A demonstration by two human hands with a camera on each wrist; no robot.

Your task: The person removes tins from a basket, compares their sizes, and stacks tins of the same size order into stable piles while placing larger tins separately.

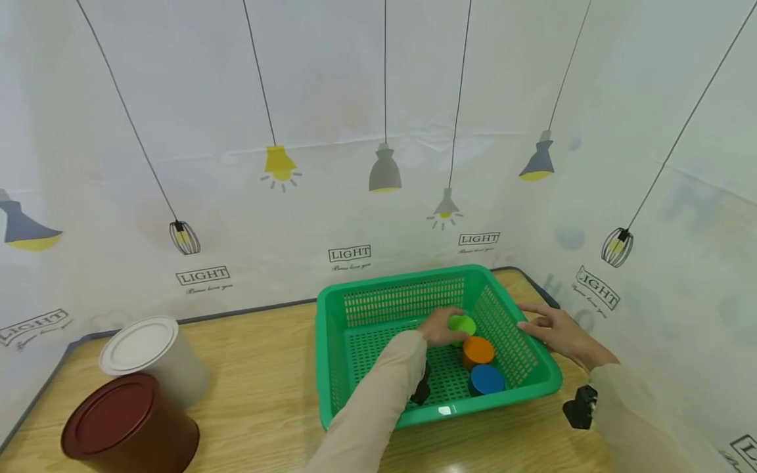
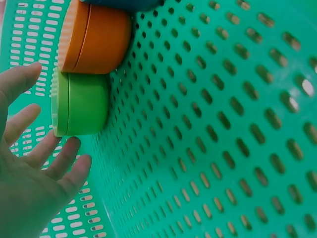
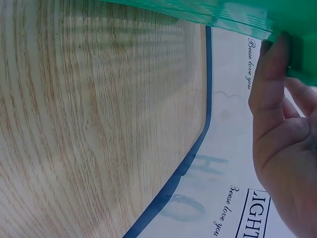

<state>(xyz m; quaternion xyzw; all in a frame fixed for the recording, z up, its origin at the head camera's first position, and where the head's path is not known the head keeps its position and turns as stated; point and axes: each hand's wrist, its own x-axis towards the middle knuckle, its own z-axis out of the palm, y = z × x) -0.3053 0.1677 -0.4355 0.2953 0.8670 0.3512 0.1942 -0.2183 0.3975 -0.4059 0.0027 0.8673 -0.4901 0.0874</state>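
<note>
A light-green round lidded container point(image 1: 464, 326) stands in a green perforated basket point(image 1: 331, 355), in line with an orange one point(image 1: 478, 353) and a blue one point(image 1: 487, 380) along the right wall. My left hand point(image 1: 440, 327) reaches in over the light-green container. Its fingers point(image 2: 64, 156) are spread around the lid side, thumb apart from it, fingertips right at the lid's edge in the left wrist view. At the basket's right rim my right hand point(image 1: 552, 332) holds the edge, a bent finger point(image 3: 270, 74) hooked at the rim in the right wrist view.
A white lidded bucket point(image 1: 155, 358) and a dark red lidded bucket point(image 1: 130, 424) stand on the left of the wooden table point(image 1: 254, 368). Behind the table and along its right side hangs a pale wall sheet point(image 1: 331, 197) printed with lamps. A dark edge strip borders the tabletop.
</note>
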